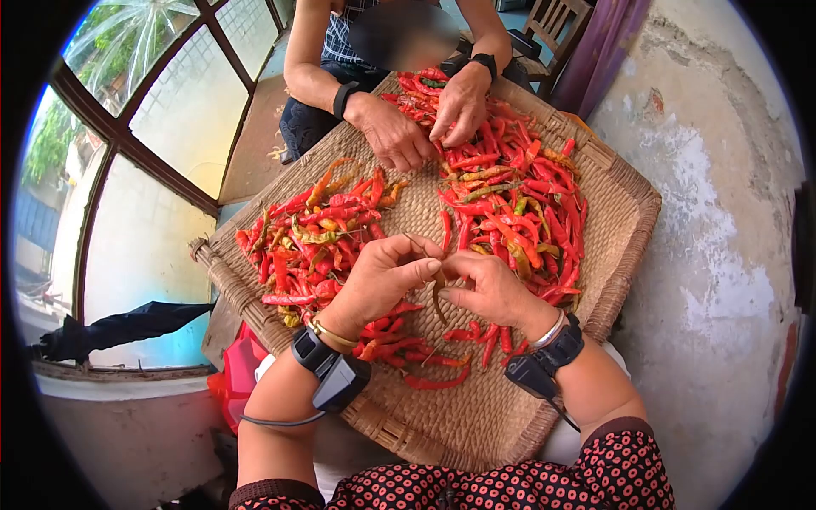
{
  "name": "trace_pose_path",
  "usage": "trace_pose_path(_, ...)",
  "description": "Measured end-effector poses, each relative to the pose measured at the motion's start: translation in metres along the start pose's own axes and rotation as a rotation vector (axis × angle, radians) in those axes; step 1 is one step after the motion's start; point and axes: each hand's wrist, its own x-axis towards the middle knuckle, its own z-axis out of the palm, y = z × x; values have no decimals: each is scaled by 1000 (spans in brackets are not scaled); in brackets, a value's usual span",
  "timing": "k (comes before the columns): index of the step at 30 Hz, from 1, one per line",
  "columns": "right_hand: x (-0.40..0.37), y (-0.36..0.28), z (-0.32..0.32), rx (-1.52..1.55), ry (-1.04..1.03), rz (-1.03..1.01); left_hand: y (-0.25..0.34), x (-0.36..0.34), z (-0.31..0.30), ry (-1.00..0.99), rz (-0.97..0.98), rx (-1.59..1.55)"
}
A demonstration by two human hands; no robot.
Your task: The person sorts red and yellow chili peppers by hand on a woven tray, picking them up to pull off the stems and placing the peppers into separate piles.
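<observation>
Both of my hands meet over the middle of a woven tray [476, 408]. Pinched between the fingertips of my left hand [395, 268] is a thin, brownish dried chili [438, 299], which hangs down. My right hand [493, 285] has its thumb and fingers closed on the upper part of the same chili. A heap of red chilies [297, 246] lies to the left of my hands, with some yellowish ones in it. Another, larger heap [544, 204] fills the right side. A few loose red chilies [438, 382] lie just below my hands.
Across the tray, another person's hands [395, 136] touch the chilies at the far end. Windows [161, 110] stand at the left, with a dark folded umbrella [127, 331] below. A pink-red bag [238, 378] is beside the tray. A worn wall [697, 238] is at the right.
</observation>
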Motion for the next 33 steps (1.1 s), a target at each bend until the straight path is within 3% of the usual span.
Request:
trace_pose_path(1, -1, 0, -1, 0, 0, 1, 3, -1, 1, -35, -88, -100)
trace_pose_path(3, -4, 0, -2, 117, -176, 294, 3, 0, -1, -31, -128, -92)
trace_pose_path(7, -2, 0, -11, 171, -189, 457, -3, 3, -8, 42, -107, 294)
trace_pose_path(9, 2, 2, -18, 19, -44, 378, -6, 4, -11, 61, -114, 395)
trace_pose_path(11, 7, 8, -21, -9, -18, 310, -7, 6, -13, 90, 10, 554)
trace_pose_path(12, 12, 3, -19, 214, 258, 271, -8, 5, -14, 89, 10, 554)
trace_pose_path(13, 15, 0, -19, 437, 534, 224, -7, 5, -15, 89, 102, 906)
trace_pose_path(14, 14, 2, -24, 412, 547, 235, -7, 5, -17, 88, 197, 1257)
trace_pose_path(17, 7, 24, -25, 238, 393, 227, -22, 3, -27, -38, 181, 1528)
trace_pose_path(21, 4, -3, -15, -43, 129, 175, -26, 4, -26, -89, 199, 1682)
trace_pose_path(27, 3, 0, -9, -79, 126, 126, -35, 11, -26, -52, 266, 1700)
trace_pose_path(33, 3, -4, -10, -95, 76, 159, -35, 12, -27, -138, 315, 1692)
